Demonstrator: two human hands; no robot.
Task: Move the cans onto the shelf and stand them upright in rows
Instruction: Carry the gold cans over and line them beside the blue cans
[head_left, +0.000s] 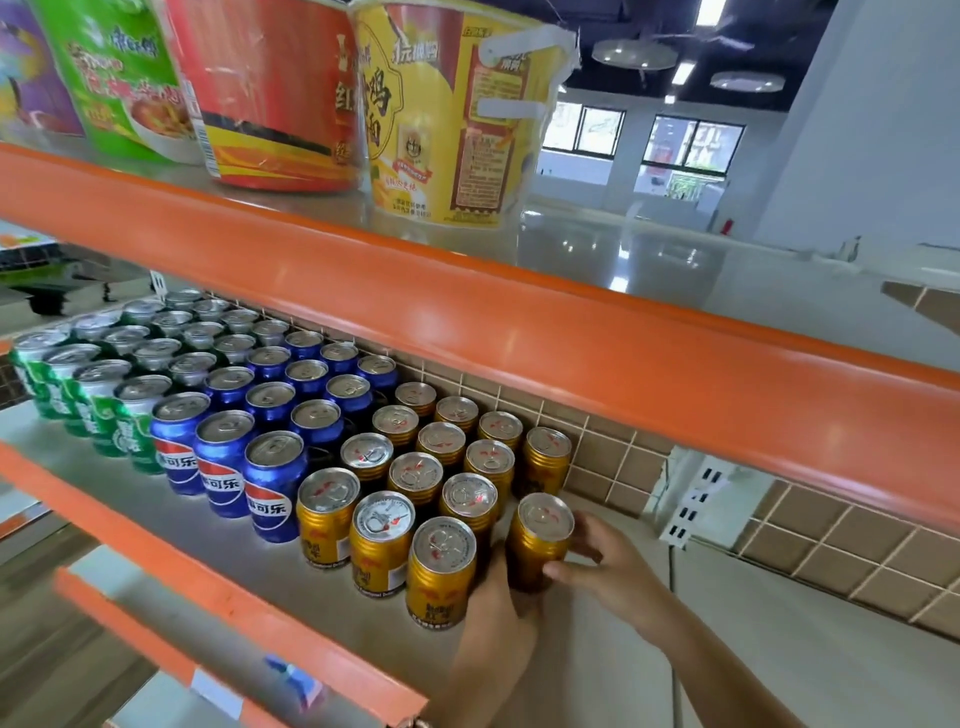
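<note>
A gold can (537, 540) stands upright on the grey shelf (291, 587) at the right end of the rows. My right hand (605, 564) curls round its right side. My left hand (498, 613) reaches in from below and holds its left side, between it and the front gold can (441, 571). Several gold cans (415, 478) stand upright in rows to the left. Beyond them are rows of blue cans (270, 488) and green cans (130, 415).
An orange-edged upper shelf (467, 322) hangs right above the cans and carries big noodle tubs (447, 114). The lower shelf's orange front lip (218, 587) runs along the near edge. A tiled back panel (613, 457) stands behind the rows. Bare shelf surface lies right of the held can.
</note>
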